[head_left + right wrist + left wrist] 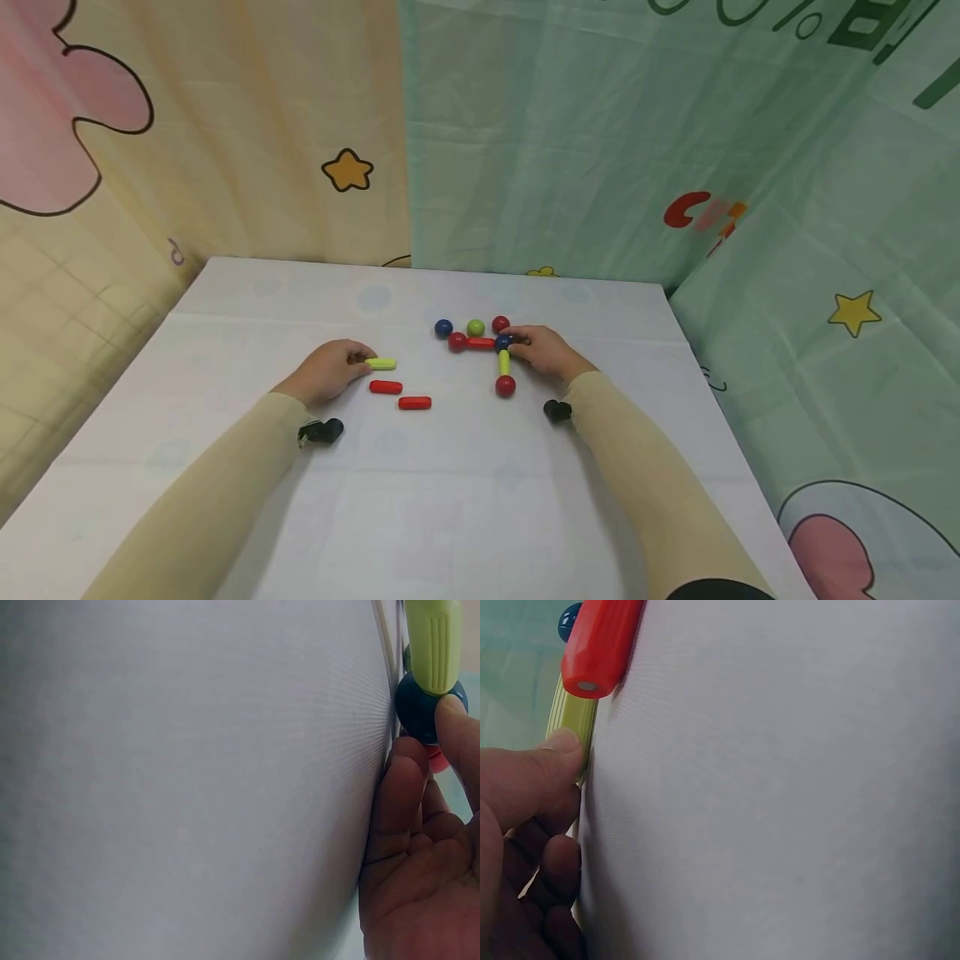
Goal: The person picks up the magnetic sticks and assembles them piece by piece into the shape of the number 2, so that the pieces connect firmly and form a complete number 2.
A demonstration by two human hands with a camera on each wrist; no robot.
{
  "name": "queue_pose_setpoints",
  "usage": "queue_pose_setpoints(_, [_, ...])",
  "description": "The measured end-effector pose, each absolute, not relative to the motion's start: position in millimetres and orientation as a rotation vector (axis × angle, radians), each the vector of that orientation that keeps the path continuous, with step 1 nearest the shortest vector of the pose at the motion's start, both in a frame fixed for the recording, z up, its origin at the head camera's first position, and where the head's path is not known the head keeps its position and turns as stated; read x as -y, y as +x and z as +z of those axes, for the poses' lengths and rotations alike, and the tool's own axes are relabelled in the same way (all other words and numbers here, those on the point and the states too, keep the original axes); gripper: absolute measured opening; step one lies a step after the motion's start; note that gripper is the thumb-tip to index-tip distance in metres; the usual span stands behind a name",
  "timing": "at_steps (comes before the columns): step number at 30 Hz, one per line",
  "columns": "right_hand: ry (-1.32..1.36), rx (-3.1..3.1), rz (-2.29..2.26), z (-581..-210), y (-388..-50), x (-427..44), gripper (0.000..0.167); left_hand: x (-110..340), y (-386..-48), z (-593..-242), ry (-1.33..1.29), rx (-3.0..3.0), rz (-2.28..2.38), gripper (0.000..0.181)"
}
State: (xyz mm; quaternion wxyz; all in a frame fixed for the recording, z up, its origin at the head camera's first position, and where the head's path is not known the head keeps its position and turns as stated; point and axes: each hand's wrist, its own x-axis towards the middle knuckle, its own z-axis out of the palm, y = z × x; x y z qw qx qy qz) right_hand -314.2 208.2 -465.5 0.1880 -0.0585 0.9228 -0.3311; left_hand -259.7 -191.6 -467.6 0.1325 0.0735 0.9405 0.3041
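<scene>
My left hand pinches the end of a yellow-green rod lying on the table; its thumb lies on the rod in the left wrist view. Two red rods lie just right of and below it. My right hand holds a blue ball between thumb and fingers, also plain in the right wrist view. From that ball a red rod runs left to a red ball, and a yellow-green rod runs down to another red ball.
Behind the joined pieces stand a blue ball, a green ball and a red ball. The white table reaches back to printed curtains, which also stand along the right side.
</scene>
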Motion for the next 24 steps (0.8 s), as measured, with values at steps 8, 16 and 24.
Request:
queue_pose_setpoints(8, [-0.177,-2.596,-0.939,-467.1,-314.7,-208.7,0.044,190.9,-258.6,-469.2,0.216,-2.733,0.882,0.029])
queue_pose_setpoints(16, [-0.182,-2.605,-0.929,-467.3,-313.3,-208.6,0.043,191.0,-258.5,-469.4,0.224,-2.74,0.876,0.029])
queue_pose_setpoints(24, [-0.176,-2.609,-0.925,-466.3,-314.0,-207.4,0.043,191.7,-258.1,-468.4,0.212,-2.739,0.888,0.03])
